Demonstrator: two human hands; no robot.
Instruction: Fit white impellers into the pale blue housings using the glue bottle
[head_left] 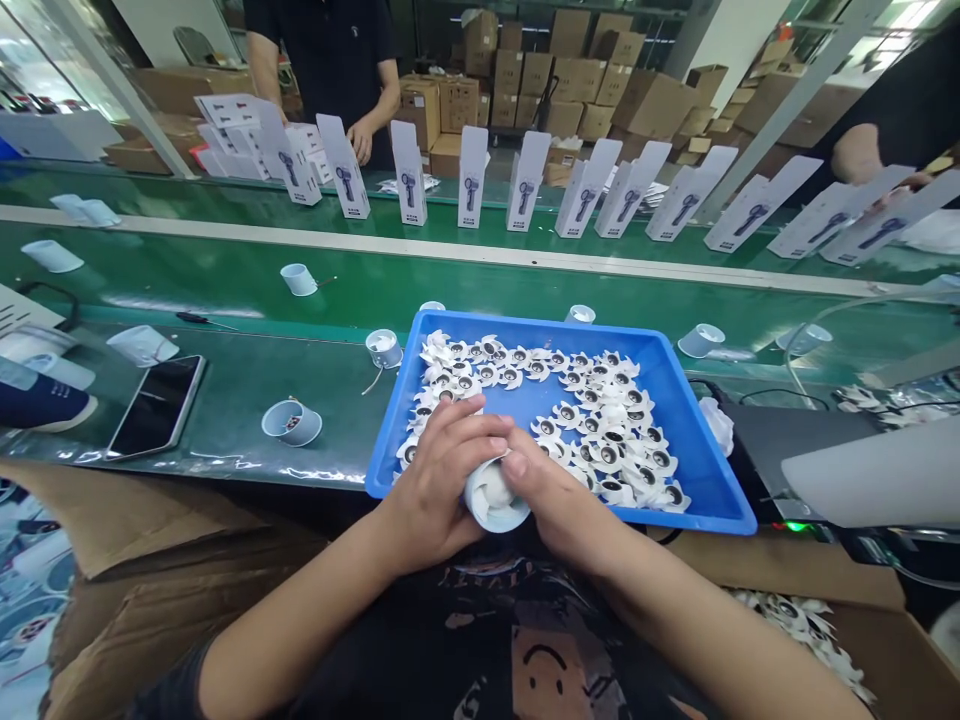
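Note:
My left hand [450,470] wraps around a pale blue cylindrical fan housing [499,520] from the left, just in front of the blue tray's near edge. My right hand [555,490] closes on the same housing from the right, its thumb at the rim. Inside the housing's open end sits a white fan impeller [493,490]. Fingers of both hands cover its far side. Behind the hands, many white bladed impellers [607,455] with dark round centres lie in the blue tray [712,522].
More pale blue housings stand or lie about: one upright [291,424] left of the tray, another [701,341] beyond it. A phone [159,405] lies at left. Across the green conveyor [225,265] stand white printed boxes [471,185]; a co-worker [322,60] stands behind them.

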